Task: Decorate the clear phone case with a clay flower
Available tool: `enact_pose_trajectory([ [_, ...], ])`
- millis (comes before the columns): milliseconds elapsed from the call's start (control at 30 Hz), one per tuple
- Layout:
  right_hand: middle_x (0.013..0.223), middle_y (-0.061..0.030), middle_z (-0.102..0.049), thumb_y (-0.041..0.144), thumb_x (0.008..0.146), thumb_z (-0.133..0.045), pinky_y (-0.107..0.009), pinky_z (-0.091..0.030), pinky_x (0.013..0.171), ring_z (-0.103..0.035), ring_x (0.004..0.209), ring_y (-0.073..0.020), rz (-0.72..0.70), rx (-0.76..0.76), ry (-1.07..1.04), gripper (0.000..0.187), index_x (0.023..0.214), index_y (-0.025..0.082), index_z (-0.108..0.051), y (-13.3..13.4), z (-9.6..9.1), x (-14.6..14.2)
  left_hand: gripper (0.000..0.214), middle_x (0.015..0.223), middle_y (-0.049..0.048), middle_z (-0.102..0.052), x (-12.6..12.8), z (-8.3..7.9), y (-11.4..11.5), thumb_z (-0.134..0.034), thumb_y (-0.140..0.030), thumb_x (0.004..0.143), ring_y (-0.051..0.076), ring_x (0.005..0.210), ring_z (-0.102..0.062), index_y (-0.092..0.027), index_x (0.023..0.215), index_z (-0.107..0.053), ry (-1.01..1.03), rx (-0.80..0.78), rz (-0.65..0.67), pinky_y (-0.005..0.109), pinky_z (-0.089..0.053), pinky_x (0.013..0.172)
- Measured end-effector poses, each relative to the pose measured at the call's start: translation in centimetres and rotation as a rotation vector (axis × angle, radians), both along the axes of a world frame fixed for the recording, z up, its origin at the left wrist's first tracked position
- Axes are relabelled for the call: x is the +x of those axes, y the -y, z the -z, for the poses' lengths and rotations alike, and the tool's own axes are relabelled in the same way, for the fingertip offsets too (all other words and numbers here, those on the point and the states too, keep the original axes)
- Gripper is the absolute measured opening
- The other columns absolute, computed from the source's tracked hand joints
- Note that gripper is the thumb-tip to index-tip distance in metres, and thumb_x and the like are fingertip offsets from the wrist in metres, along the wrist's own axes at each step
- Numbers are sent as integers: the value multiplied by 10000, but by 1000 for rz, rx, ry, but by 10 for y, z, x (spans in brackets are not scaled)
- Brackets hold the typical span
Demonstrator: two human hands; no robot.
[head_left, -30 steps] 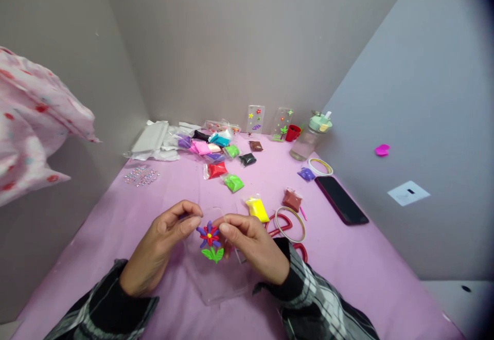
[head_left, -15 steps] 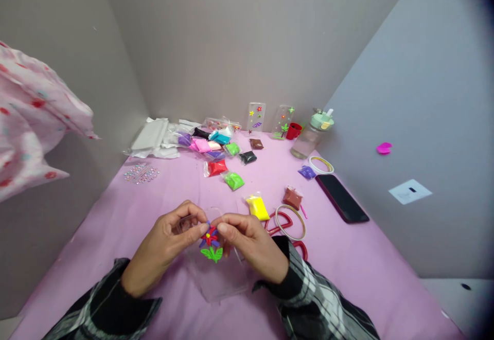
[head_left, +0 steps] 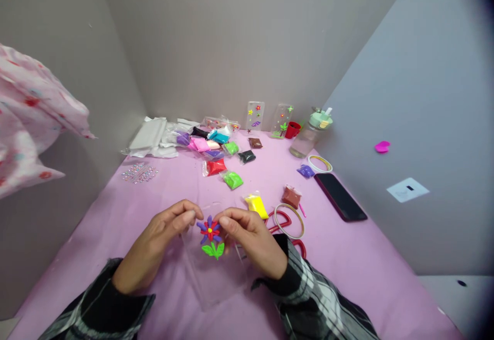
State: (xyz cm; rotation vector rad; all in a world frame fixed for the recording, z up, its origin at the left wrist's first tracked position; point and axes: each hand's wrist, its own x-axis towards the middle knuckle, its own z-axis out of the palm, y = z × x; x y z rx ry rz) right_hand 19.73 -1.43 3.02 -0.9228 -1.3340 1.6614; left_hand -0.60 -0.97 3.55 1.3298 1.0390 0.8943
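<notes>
A clear phone case (head_left: 216,273) lies on the pink table cover (head_left: 366,268) in front of me. On it sits a clay flower (head_left: 210,231) with purple and red petals, a yellow centre and green leaves. My left hand (head_left: 162,242) rests at the flower's left, fingers curled, thumb and forefinger pinched near the petals. My right hand (head_left: 250,239) is curled at the flower's right, fingertips touching the case edge beside the petals. Whether either hand holds a bit of clay is not visible.
Small bags of coloured clay (head_left: 216,149) lie at mid table, a yellow bag (head_left: 257,205) and a brown one (head_left: 291,195) nearer. Red scissors (head_left: 283,221), tape rings (head_left: 289,220), a dark phone (head_left: 339,196), a bottle (head_left: 306,137), two decorated cases (head_left: 255,116) and gem stickers (head_left: 139,174) surround them. Grey walls enclose the table.
My left fingertips drew back slightly from the flower's top petals after closing in on them. The right hand has stayed in place.
</notes>
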Motion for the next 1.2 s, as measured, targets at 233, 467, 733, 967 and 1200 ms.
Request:
enact_pose_trajectory([
  [233,705,8,-631,448,843,-692,-171,-508,534,-599,597,-80,107,-107,-160,304,862,145,-666,-5,4,1,283,749,-28,-470,3,3,-2,-483,-436,951,146,680,-372,-226,795,-591,102,-92,47,259,-322,640],
  [467,645,43,-629,307,735,-803,-164,-490,536,-573,527,-54,103,-105,-179,247,823,147,-637,-5,-2,0,276,721,-32,-444,6,7,0,-504,-395,949,145,689,-389,-220,740,-546,84,-75,40,262,-329,661],
  [733,620,45,-620,274,674,-843,-173,-459,523,-547,510,-54,94,-116,-168,269,764,138,-628,-5,-3,1,276,731,-31,-445,8,8,-1,-483,-374,958,146,713,-419,-218,741,-548,68,-58,56,258,-348,696],
  [967,612,29,-614,392,756,-781,-196,-465,527,-549,522,-71,94,-84,-138,287,785,142,-643,-5,-3,2,283,718,-27,-440,9,5,-1,-497,-384,951,147,688,-394,-211,734,-553,66,-60,38,259,-335,663],
  [1200,637,22,-614,397,801,-741,-203,-476,563,-564,559,-78,72,-91,-131,273,811,139,-654,-4,-3,3,291,713,-31,-440,9,5,0,-503,-397,952,144,675,-379,-214,734,-564,64,-59,34,260,-317,644],
])
